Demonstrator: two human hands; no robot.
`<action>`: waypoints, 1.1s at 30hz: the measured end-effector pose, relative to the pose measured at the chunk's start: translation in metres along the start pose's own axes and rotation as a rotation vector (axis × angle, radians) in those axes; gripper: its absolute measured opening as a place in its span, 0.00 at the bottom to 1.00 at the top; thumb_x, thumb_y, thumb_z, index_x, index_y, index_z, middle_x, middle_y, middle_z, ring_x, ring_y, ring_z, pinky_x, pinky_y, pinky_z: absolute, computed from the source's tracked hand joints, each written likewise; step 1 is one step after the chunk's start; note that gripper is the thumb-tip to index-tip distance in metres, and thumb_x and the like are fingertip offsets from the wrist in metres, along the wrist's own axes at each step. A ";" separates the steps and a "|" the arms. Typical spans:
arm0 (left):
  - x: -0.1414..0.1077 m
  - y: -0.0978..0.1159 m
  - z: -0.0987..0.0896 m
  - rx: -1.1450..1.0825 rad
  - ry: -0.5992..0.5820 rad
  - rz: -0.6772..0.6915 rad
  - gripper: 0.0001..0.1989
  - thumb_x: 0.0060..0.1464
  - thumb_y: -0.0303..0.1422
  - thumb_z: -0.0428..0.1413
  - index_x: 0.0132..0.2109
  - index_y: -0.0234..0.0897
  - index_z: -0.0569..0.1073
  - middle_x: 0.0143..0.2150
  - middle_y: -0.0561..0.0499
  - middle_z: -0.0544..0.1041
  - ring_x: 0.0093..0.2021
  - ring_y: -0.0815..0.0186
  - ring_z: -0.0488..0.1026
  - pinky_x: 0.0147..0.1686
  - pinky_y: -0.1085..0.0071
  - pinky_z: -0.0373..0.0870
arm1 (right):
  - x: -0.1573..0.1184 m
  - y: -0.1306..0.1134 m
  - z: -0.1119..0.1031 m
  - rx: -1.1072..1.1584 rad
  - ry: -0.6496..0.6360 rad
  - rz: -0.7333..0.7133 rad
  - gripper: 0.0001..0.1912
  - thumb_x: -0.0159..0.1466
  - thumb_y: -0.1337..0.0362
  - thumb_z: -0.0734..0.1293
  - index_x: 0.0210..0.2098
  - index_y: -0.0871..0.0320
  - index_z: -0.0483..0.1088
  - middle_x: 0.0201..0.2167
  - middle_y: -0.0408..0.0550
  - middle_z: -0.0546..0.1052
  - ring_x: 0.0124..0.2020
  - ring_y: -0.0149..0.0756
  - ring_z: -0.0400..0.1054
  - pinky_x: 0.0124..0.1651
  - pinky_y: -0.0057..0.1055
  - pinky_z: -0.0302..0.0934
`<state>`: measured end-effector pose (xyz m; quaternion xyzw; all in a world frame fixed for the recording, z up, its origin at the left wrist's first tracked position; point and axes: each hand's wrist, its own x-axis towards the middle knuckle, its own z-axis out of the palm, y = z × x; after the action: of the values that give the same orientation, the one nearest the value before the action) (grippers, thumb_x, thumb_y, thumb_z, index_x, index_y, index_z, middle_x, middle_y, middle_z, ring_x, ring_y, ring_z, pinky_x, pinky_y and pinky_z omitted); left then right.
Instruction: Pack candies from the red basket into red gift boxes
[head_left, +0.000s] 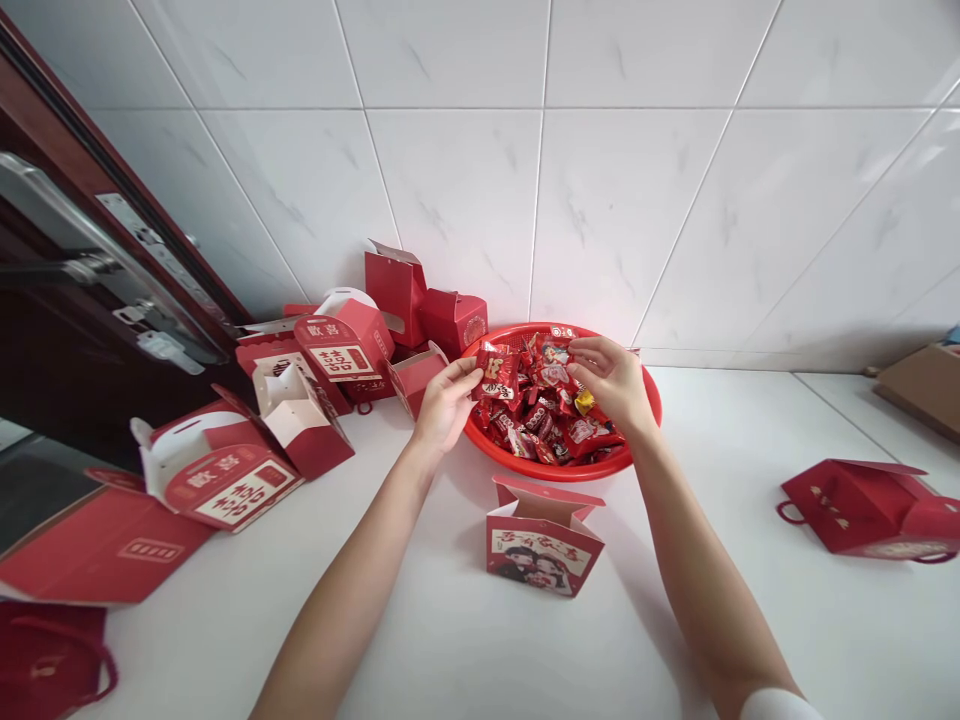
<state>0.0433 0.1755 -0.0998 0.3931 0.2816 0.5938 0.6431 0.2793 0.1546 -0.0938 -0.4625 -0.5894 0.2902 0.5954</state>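
A round red basket [555,470] filled with wrapped candies stands near the tiled wall. Over its left rim, my left hand [448,400] pinches a red candy packet [498,372] between thumb and fingers. My right hand [611,378] is above the basket's right side, thumb and fingers closed around a colourful packet [555,362]. In front of the basket, a small red box [544,560] with a printed picture stands upright, its top flaps open. Neither hand touches this box.
Several red gift boxes [337,340] crowd the left side, many with open tops. A closed red box [862,510] with a cord sits at the right. Further right lies a brown cardboard box [922,385]. A dark red door [90,300] borders the counter's left.
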 end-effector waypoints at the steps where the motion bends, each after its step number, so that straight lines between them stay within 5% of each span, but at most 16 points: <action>1: 0.000 0.000 0.000 0.002 -0.002 -0.002 0.11 0.40 0.28 0.72 0.34 0.35 0.82 0.33 0.50 0.83 0.33 0.67 0.77 0.37 0.71 0.72 | 0.000 0.000 -0.001 -0.024 0.005 -0.038 0.16 0.58 0.61 0.73 0.46 0.56 0.76 0.51 0.54 0.81 0.58 0.48 0.74 0.66 0.50 0.65; 7: 0.000 -0.001 -0.001 0.009 -0.008 0.010 0.10 0.41 0.28 0.72 0.34 0.35 0.82 0.34 0.50 0.83 0.34 0.66 0.78 0.39 0.70 0.73 | -0.001 -0.007 -0.007 -0.357 -0.065 -0.106 0.24 0.60 0.67 0.70 0.56 0.54 0.77 0.70 0.56 0.67 0.75 0.53 0.52 0.73 0.54 0.53; 10: 0.001 -0.001 -0.001 0.009 0.000 0.005 0.10 0.40 0.28 0.72 0.34 0.35 0.82 0.33 0.50 0.83 0.33 0.67 0.77 0.38 0.71 0.73 | -0.003 -0.013 -0.006 -0.395 -0.174 -0.130 0.17 0.62 0.71 0.64 0.46 0.55 0.79 0.57 0.54 0.79 0.62 0.50 0.71 0.62 0.47 0.67; 14: 0.000 0.000 -0.001 0.009 -0.004 0.007 0.10 0.41 0.27 0.71 0.34 0.35 0.82 0.34 0.50 0.83 0.34 0.67 0.77 0.38 0.70 0.72 | -0.009 -0.025 0.002 -0.453 -0.665 -0.035 0.13 0.62 0.74 0.63 0.35 0.57 0.79 0.36 0.47 0.84 0.39 0.40 0.78 0.45 0.34 0.70; 17: 0.000 0.000 -0.001 0.009 -0.006 0.007 0.09 0.42 0.27 0.71 0.34 0.35 0.82 0.34 0.50 0.83 0.34 0.67 0.77 0.39 0.69 0.73 | -0.016 -0.033 0.013 -0.562 -0.902 0.058 0.13 0.65 0.66 0.69 0.48 0.57 0.79 0.43 0.51 0.84 0.41 0.42 0.78 0.44 0.34 0.69; 21: 0.000 0.000 -0.001 0.002 -0.002 -0.002 0.09 0.41 0.27 0.71 0.34 0.35 0.82 0.33 0.50 0.83 0.33 0.66 0.77 0.38 0.69 0.72 | -0.024 -0.036 0.029 -0.811 -0.989 0.144 0.33 0.64 0.68 0.69 0.68 0.54 0.67 0.55 0.57 0.80 0.52 0.50 0.75 0.47 0.36 0.66; 24: 0.001 -0.001 -0.002 0.012 -0.004 0.001 0.09 0.42 0.27 0.70 0.34 0.35 0.82 0.33 0.50 0.83 0.33 0.66 0.78 0.39 0.68 0.72 | -0.025 -0.034 0.037 -0.893 -1.033 0.186 0.37 0.65 0.72 0.66 0.72 0.48 0.61 0.56 0.55 0.79 0.51 0.50 0.75 0.44 0.33 0.63; 26: 0.001 -0.001 -0.002 0.017 -0.012 0.007 0.09 0.43 0.27 0.70 0.35 0.35 0.82 0.32 0.50 0.83 0.34 0.65 0.78 0.40 0.68 0.72 | -0.024 -0.033 0.039 -0.901 -1.055 0.152 0.33 0.64 0.74 0.65 0.67 0.48 0.68 0.52 0.54 0.81 0.48 0.47 0.76 0.40 0.31 0.62; 29: 0.001 -0.001 -0.002 0.016 -0.029 0.015 0.10 0.42 0.28 0.71 0.35 0.35 0.81 0.32 0.50 0.83 0.35 0.64 0.79 0.41 0.68 0.72 | -0.020 -0.031 0.039 -0.823 -1.053 0.084 0.17 0.61 0.76 0.68 0.46 0.55 0.80 0.42 0.51 0.82 0.41 0.43 0.76 0.37 0.29 0.59; 33: 0.000 -0.001 -0.002 0.014 -0.027 0.016 0.10 0.42 0.29 0.71 0.35 0.36 0.82 0.32 0.50 0.83 0.34 0.64 0.79 0.41 0.68 0.73 | -0.009 -0.032 0.027 -0.713 -0.995 0.087 0.07 0.59 0.75 0.72 0.29 0.57 0.77 0.31 0.46 0.82 0.35 0.38 0.77 0.35 0.27 0.62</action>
<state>0.0423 0.1761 -0.1016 0.4077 0.2738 0.5916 0.6394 0.2458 0.1394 -0.0725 -0.4659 -0.8380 0.2803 0.0454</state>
